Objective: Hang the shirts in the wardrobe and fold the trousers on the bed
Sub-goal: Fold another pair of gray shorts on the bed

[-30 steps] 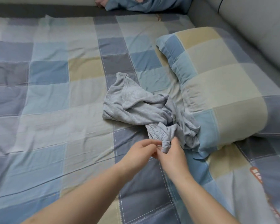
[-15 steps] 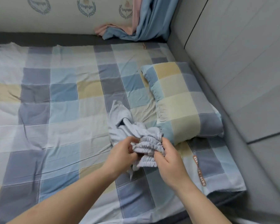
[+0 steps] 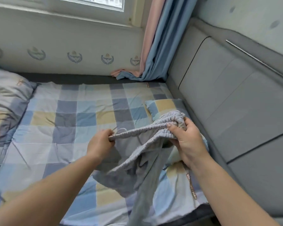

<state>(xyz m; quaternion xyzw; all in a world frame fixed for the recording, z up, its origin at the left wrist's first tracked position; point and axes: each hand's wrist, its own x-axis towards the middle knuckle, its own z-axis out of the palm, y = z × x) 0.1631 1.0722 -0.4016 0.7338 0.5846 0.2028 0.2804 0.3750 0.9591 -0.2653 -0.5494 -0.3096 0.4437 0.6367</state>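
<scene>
1. Both hands are up over the bed [image 3: 82,111], holding a pair of light grey trousers [image 3: 137,162] by the elastic waistband, roughly in the centre of the frame.
2. The left hand [image 3: 100,144] sits just left of centre, fingers curled in tight, pinching one end of the ribbed waistband.
3. The right hand [image 3: 185,141] is right of centre and a bit higher in the frame, fingers and thumb wrapped round a bunched-up chunk of the same waistband.
4. So the waistband runs stretched between the two hands, sloping up toward the right one.
5. The rest of the trousers hangs down loose from there, with one leg trailing toward the bottom edge of the frame, kinda blurry.
6. Can't really tell whether the lower fabric touches the bed or hangs clear of it.
7. The bed has a checked sheet in blue, grey and pale yellow squares.
8. A matching checked pillow [image 3: 163,106] lies behind the trousers, right of centre, partly hidden by the fabric.
9. A folded duvet [image 3: 6,101] in the same pattern is on the left edge.
10. The grey padded headboard [image 3: 235,103] fills the right side.
11. A blue and pink curtain [image 3: 155,46] hangs at top centre, its hem pooled on the bed's far edge.
12. A window [image 3: 88,1] peeks in at the top.
</scene>
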